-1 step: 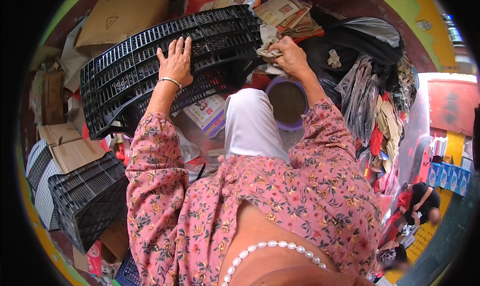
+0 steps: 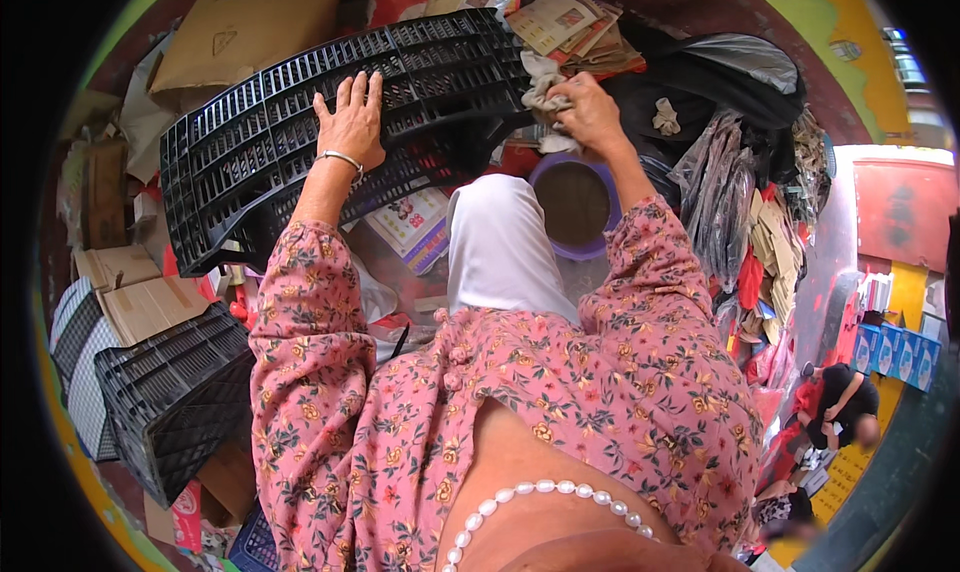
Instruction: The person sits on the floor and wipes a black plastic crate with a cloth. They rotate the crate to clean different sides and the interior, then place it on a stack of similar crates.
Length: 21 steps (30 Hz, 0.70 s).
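A large black plastic crate [image 2: 270,137] with slatted sides is tilted across the space in front of me. My left hand [image 2: 352,127] lies on its slats with fingers spread, a bracelet on the wrist. At the crate's right end my right hand [image 2: 588,112] is closed round a crumpled, dirty white rag [image 2: 543,84]. Part of the rag hangs beside the crate's end; whether it touches the plastic I cannot tell. Below that hand stands a purple basin [image 2: 540,204] with murky water inside.
Further black crates [image 2: 180,397] lie at the left, near cardboard boxes [image 2: 150,297]. A big carton [image 2: 230,32] is behind the crate. Papers [image 2: 560,22] and bundled plastic bags [image 2: 722,192] lie to the right. Another person [image 2: 845,402] is far off at the right.
My right hand and the rag have shifted slightly to the right, along the crate's end. My left hand stays in place on the slats.
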Motion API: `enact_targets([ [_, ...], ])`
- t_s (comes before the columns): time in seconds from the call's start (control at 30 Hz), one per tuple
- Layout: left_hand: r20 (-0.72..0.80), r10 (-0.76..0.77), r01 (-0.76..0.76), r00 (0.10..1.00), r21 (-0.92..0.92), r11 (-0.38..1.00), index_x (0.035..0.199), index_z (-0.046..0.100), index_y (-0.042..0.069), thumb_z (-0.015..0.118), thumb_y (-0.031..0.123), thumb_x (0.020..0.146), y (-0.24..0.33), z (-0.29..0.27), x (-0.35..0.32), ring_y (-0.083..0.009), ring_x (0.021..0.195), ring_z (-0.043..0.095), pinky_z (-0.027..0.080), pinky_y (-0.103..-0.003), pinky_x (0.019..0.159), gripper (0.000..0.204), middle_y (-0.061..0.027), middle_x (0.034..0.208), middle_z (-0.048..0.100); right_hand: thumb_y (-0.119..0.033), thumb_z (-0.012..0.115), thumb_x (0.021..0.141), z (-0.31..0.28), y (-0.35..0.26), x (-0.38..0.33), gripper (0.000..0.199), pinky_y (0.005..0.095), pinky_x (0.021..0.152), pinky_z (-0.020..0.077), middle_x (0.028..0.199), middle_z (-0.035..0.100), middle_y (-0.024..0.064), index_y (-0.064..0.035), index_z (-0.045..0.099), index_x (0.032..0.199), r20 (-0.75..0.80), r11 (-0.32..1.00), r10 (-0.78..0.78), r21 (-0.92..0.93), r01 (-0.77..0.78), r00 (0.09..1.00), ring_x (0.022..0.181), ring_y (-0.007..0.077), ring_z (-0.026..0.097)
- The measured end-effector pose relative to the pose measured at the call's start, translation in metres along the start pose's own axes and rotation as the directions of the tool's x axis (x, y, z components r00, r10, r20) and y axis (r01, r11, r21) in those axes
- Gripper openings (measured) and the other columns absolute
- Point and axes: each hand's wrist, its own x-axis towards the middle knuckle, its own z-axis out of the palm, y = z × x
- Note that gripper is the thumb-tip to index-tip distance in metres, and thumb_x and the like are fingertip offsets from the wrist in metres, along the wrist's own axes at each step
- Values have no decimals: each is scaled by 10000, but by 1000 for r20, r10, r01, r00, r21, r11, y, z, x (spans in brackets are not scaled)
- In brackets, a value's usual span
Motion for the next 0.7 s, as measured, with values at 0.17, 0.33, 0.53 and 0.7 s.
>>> enact_targets([
  [0.17, -29, 9, -9, 1000, -3, 1000, 1359, 212, 84, 590, 82, 649, -1, 1, 0, -276, 1283, 249, 175, -607, 983, 804, -108, 1383, 269, -224, 672, 644, -26, 20, 31, 233, 364, 728, 460, 903, 549, 92, -164, 674, 869, -396, 987, 162, 61, -150, 904, 843, 272, 565],
  [0.33, -91, -3, 2, 996, -10, 1000, 1348, 238, 77, 561, 76, 669, -6, 7, -1, -276, 1271, 267, 189, -610, 975, 752, -107, 1365, 297, -283, 683, 661, -7, -53, 49, 243, 336, 725, 461, 995, 530, 90, -151, 671, 866, -436, 1000, -7, -17, -1, 900, 858, 250, 563],
  [0.53, -82, 20, -22, 996, -17, 1000, 1343, 246, 67, 565, 85, 669, 2, 0, 0, -274, 1263, 279, 198, -608, 972, 746, -115, 1354, 309, -205, 625, 658, 52, -88, 88, 208, 404, 718, 496, 987, 498, 129, -109, 650, 840, -97, 940, -91, -337, 53, 991, 919, 303, 528],
  [0.7, -120, -8, 7, 993, -5, 1000, 1340, 256, 71, 567, 91, 678, -9, 6, 8, -269, 1254, 296, 205, -610, 965, 731, -117, 1353, 312, -212, 630, 663, 48, -92, 107, 211, 399, 735, 493, 974, 507, 129, -101, 647, 841, -66, 935, -133, -340, 103, 989, 925, 312, 530],
])
